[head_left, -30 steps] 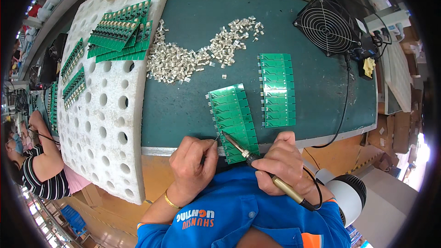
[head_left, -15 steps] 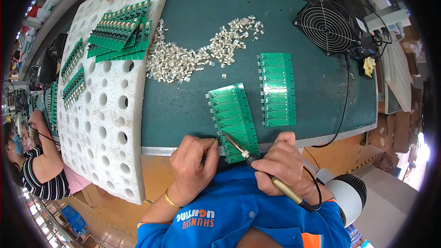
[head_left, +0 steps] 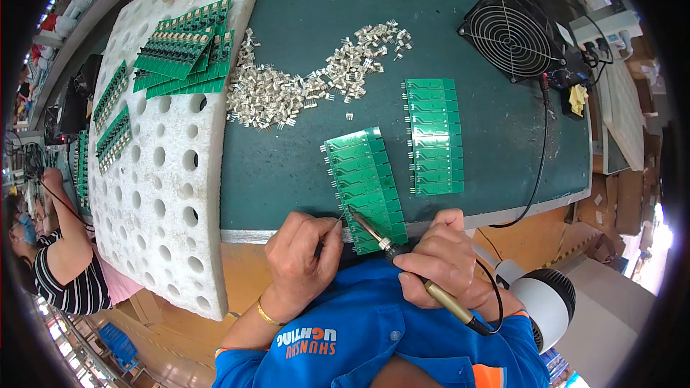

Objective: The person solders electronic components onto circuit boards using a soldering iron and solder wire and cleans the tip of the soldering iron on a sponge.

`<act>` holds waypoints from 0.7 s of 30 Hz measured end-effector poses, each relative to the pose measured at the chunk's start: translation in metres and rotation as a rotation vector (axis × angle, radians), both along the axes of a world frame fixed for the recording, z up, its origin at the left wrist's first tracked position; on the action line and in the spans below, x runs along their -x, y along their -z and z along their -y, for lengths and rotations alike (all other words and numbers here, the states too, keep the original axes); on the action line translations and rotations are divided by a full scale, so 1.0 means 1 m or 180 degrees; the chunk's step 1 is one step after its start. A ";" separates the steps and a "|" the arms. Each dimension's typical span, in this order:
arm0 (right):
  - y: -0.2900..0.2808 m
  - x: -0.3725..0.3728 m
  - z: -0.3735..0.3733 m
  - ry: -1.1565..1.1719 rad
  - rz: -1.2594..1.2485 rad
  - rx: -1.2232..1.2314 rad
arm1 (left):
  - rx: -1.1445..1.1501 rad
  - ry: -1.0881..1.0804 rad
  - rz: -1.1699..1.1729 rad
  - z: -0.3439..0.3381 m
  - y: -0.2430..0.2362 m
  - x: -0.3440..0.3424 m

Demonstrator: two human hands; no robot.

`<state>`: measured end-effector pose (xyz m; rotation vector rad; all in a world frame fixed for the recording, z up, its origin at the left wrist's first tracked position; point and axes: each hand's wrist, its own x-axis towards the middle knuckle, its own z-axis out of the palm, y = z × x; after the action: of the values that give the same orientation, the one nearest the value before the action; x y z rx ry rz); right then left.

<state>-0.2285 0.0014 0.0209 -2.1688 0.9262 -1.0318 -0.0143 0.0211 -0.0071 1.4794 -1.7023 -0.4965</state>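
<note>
My right hand [head_left: 442,262] grips a soldering iron [head_left: 375,232] by its handle, its tip slanting to the left edge of a green circuit board [head_left: 363,179]. That board lies tilted near the table's front edge, with small pins along its left side. My left hand [head_left: 302,248] is closed in a pinch beside the board's lower left. A thin wire, apparently solder [head_left: 340,220], runs from the fingertips toward the iron's tip. A second green board [head_left: 435,136] lies to the right, apart from both hands.
Behind the boards, small white connectors [head_left: 273,97] lie heaped on the green tabletop [head_left: 316,14]. On the left, a perforated white foam slab [head_left: 147,201] carries stacked populated boards [head_left: 180,50]. A black fan [head_left: 512,36] and cable stand at back right. Another person's arm [head_left: 68,230] shows far left.
The surroundings sit very slightly differently in the picture. Both hands, the soldering iron and the board keep nearly the same places.
</note>
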 end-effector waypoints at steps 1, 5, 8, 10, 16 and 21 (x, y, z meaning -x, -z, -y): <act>0.000 0.000 -0.001 0.0006 0.0004 -0.0001 | 0.0009 0.0006 -0.0008 0.000 0.001 0.000; -0.001 0.000 -0.002 0.0001 -0.0027 -0.0023 | 0.0024 -0.0011 -0.0007 0.000 0.002 0.000; -0.003 0.000 -0.003 -0.0007 -0.0110 -0.0033 | 0.0026 0.0001 -0.0008 0.000 0.001 0.000; -0.003 -0.001 -0.003 0.0018 -0.0084 0.0006 | 0.0032 0.0033 0.0032 0.001 0.000 0.000; -0.003 -0.003 -0.004 0.0025 -0.0119 0.0102 | 0.0044 0.0028 0.0040 0.001 0.000 0.000; -0.003 -0.004 -0.007 0.0037 -0.0246 0.0296 | 0.0003 0.0009 0.0056 0.001 -0.001 0.001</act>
<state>-0.2245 0.0083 0.0237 -2.2968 0.9438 -1.0214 -0.0152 0.0202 -0.0065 1.4849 -1.7185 -0.4856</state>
